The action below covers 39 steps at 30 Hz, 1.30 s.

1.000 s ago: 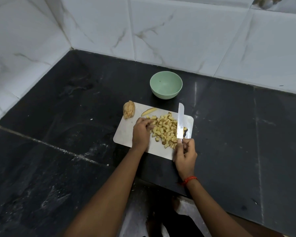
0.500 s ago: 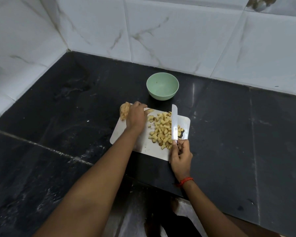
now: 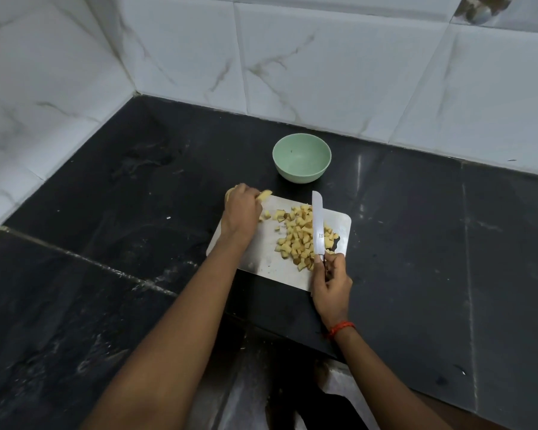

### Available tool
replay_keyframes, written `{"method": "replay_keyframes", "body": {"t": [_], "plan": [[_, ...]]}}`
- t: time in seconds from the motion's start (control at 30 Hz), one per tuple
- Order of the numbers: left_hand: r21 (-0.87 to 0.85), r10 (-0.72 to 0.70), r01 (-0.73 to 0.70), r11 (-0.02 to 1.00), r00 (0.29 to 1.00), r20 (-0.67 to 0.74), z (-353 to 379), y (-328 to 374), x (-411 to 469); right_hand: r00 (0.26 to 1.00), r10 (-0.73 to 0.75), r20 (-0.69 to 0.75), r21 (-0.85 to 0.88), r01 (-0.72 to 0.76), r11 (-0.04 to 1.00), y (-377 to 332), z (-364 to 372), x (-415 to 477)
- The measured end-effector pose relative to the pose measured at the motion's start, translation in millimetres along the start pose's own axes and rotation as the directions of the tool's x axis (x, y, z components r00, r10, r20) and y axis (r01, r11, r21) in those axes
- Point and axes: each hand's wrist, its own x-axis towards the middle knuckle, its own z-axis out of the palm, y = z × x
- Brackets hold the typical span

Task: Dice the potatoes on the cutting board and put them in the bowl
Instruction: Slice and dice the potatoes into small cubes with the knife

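- At the far-left corner of the cutting board (image 3: 255, 256), my left hand (image 3: 243, 207) curls down, fingertips pinching a potato wedge (image 3: 265, 194). A bigger uncut piece (image 3: 230, 193) peeks out from under the knuckles.
- My right hand (image 3: 331, 282) is wrapped around the handle of the knife (image 3: 316, 226). The blade points away from me, over the diced potatoes (image 3: 302, 238) heaped on the right half of the board.
- The bowl (image 3: 295, 176) stands on the black counter (image 3: 137, 274) just beyond the board's far edge, with nothing in it yet.
- The step in hand, as I judge it, is fetching the last pieces for cutting. The wedge should go to the bare middle of the board — flat side down so it cannot rock — and well clear of the heap.
- To cut it well, I should tuck my left fingertips back behind the knuckles, slice strips first, then cross them into cubes that match the heap.
- The knife should lift straight off the pile before it moves left. Dragged sideways, it could push cubes over the board's right edge.
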Motion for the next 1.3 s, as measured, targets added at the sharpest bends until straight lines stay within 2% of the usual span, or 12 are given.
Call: {"method": "replay_keyframes", "body": {"t": [0.17, 0.27, 0.4, 0.57, 0.67, 0.77, 0.83, 0.93, 1.03, 1.1, 1.2, 1.3], "plan": [[-0.064, -0.016, 0.019, 0.998, 0.999, 0.045, 6.3, -20.7, -80.0, 0.998, -0.047, 0.049, -0.155, 0.055, 0.986, -3.9, 3.0, -3.8], [-0.187, 0.002, 0.008, 0.982, 0.999, 0.054, 22.1, -35.0, -106.9, 0.983, -0.159, 0.088, -0.270, 0.177, 0.946, -6.8, 6.3, -9.2], [-0.342, -0.073, 0.066, 0.937, 0.997, -0.009, 32.0, -44.1, -117.5, 0.942, -0.284, 0.181, -0.393, 0.334, 0.857, -5.3, 11.8, -15.2], [-0.493, -0.147, 0.092, 0.865, 0.986, -0.073, 38.6, -44.0, -117.9, 0.945, -0.212, 0.247, -0.515, 0.314, 0.798, -11.0, 31.7, -28.1], [-0.552, -0.192, 0.108, 0.827, 0.977, -0.097, 36.9, -41.6, -120.4, 0.966, -0.177, 0.188, -0.466, 0.247, 0.849, -12.4, 33.9, -34.3], [-0.488, -0.201, 0.158, 0.858, 0.979, -0.037, 28.9, -35.0, -118.7, 0.990, -0.089, 0.106, -0.322, 0.119, 0.939, -12.1, 29.8, -32.8], [-0.485, -0.195, 0.176, 0.857, 0.981, 0.012, 22.7, -30.9, -116.6, 0.991, -0.088, 0.096, -0.300, 0.113, 0.947, -10.2, 29.1, -32.1], [-0.488, -0.053, 0.057, 0.871, 0.998, 0.023, 13.7, -41.2, -113.4, 0.991, -0.097, 0.096, -0.317, 0.123, 0.940, -7.8, 31.1, -32.2], [-0.320, 0.153, -0.112, 0.941, 0.982, 0.107, 9.0, -66.7, -110.1, 0.991, -0.099, 0.094, -0.324, 0.125, 0.938, -7.9, 31.2, -32.6], [-0.200, 0.231, -0.200, 0.959, 0.962, 0.144, 5.6, -71.9, -108.5, 0.990, -0.104, 0.093, -0.327, 0.129, 0.936, -7.5, 30.6, -32.2], [-0.150, 0.264, -0.244, 0.958, 0.955, 0.134, 2.4, -69.2, -104.0, 0.992, -0.087, 0.095, -0.335, 0.114, 0.935, -8.5, 30.8, -33.1], [-0.077, 0.243, -0.240, 0.968, 0.969, 0.036, 3.9, -56.9, -99.7, 0.993, -0.073, 0.094, -0.343, 0.101, 0.934, -8.3, 31.1, -32.8]]}}
